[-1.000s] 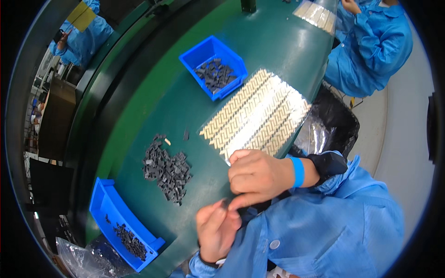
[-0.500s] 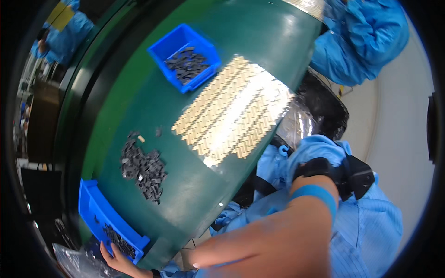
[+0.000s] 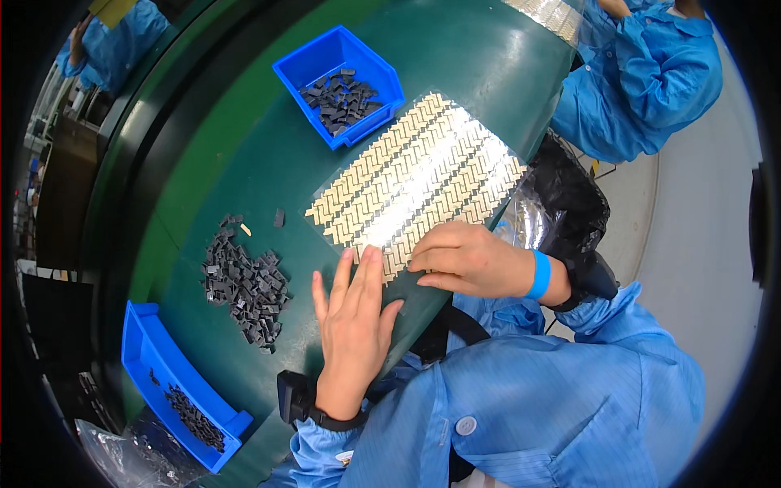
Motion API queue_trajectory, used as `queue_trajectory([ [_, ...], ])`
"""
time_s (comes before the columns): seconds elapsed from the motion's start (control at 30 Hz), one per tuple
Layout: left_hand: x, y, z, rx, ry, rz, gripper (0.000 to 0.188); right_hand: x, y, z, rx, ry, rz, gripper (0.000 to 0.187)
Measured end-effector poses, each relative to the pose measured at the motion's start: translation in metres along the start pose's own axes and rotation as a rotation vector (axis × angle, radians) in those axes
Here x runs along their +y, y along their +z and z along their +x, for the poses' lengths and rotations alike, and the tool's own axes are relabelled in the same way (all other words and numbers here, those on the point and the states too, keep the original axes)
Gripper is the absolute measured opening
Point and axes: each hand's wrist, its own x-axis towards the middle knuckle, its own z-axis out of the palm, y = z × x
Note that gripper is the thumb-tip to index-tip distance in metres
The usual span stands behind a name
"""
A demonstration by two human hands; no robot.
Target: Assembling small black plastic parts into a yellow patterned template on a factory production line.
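A sheet of small cream pieces in a herringbone pattern (image 3: 374, 183), with dark pieces between them and a glossy clear film about its edges, lies on the green work table (image 3: 268, 183). My left hand (image 3: 354, 329) is open, fingers spread, its fingertips at the sheet's near-left edge. Beside it, my right hand (image 3: 480, 264) has its fingers bent and drawn together at the sheet's near edge; whatever is between the fingertips is hidden. A loose pile of small dark grey pieces (image 3: 244, 285) lies left of my left hand.
Beyond the sheet stands a blue bin (image 3: 297, 61) holding dark grey pieces. Another blue bin (image 3: 146, 350) at the lower left holds smaller dark bits. A single cream piece (image 3: 246, 230) lies by the pile. A person in blue (image 3: 643, 81) sits at the far right.
My left hand has left the lower-left bin and come to the sheet's edge. The right arm, blurred before near my body, has reached forward to the sheet.
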Motion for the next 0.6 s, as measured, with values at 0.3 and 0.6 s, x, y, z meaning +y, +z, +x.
queue_trajectory([
  [0.3,-0.01,0.015,0.008,0.111,-0.057,-0.127,0.08,0.004,0.019,0.02,-0.058,-0.04,0.038,0.025],
  [0.6,-0.013,0.015,0.01,0.147,-0.048,-0.091,0.081,0.002,0.021,0.029,-0.083,-0.027,-0.011,0.021],
])
